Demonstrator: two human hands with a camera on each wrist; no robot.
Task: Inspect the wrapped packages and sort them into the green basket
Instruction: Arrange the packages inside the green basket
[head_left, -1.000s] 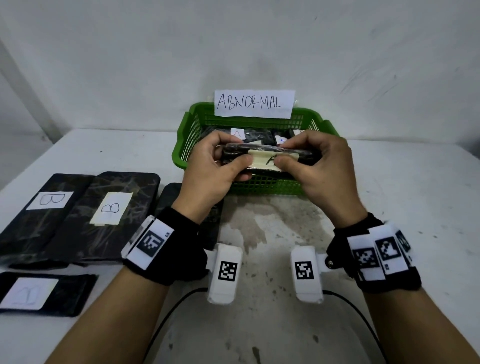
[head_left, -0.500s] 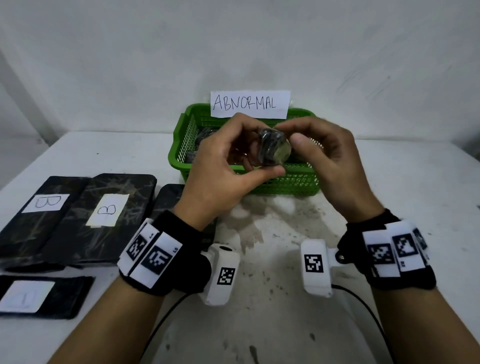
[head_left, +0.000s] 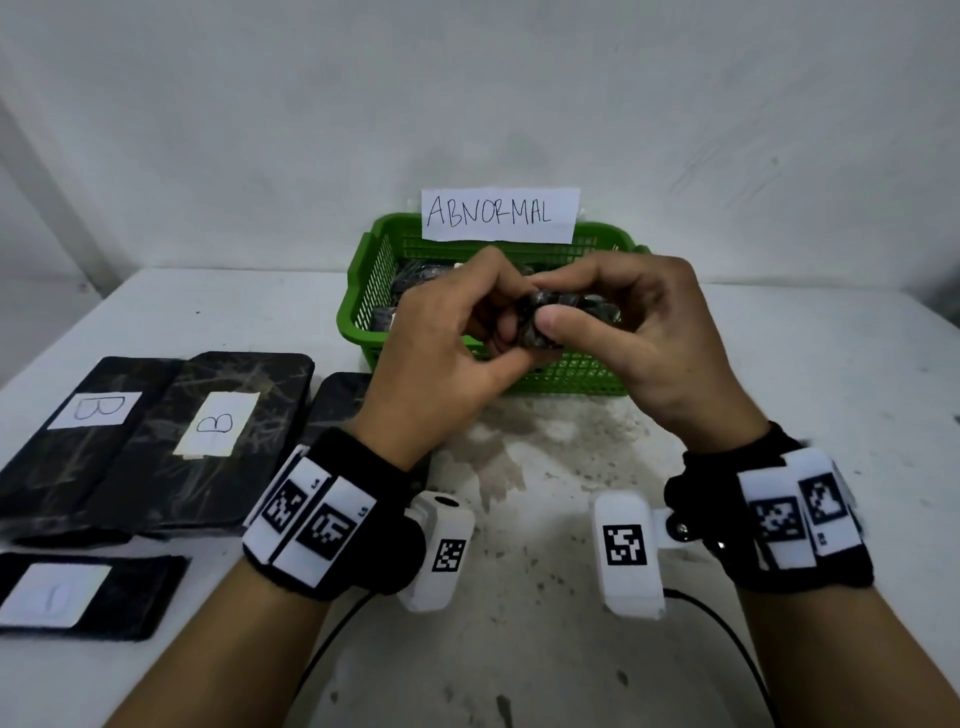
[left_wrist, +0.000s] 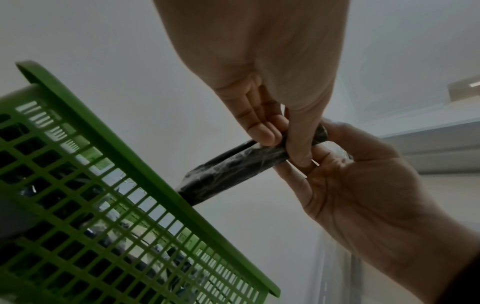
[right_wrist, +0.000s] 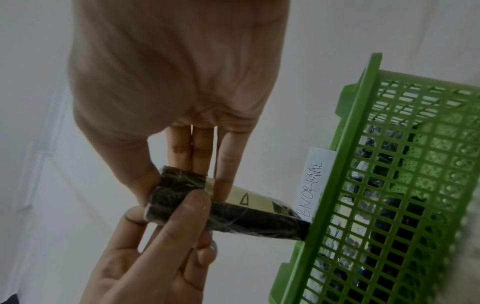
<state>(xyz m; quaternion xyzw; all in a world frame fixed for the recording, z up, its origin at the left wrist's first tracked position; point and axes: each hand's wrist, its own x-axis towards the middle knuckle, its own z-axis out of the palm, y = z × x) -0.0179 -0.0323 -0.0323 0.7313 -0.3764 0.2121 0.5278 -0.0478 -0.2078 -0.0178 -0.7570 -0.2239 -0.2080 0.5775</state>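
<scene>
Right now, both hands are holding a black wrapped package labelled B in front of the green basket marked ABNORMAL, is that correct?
Not quite: the label on the held package reads A, as the right wrist view shows. Otherwise yes: the left hand and right hand hold it before the green basket.

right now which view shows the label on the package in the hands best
The right wrist view: the package's tan label faces it, marked "A". In the left wrist view only black wrap shows; in the head view the left hand and right hand hide it.
</scene>
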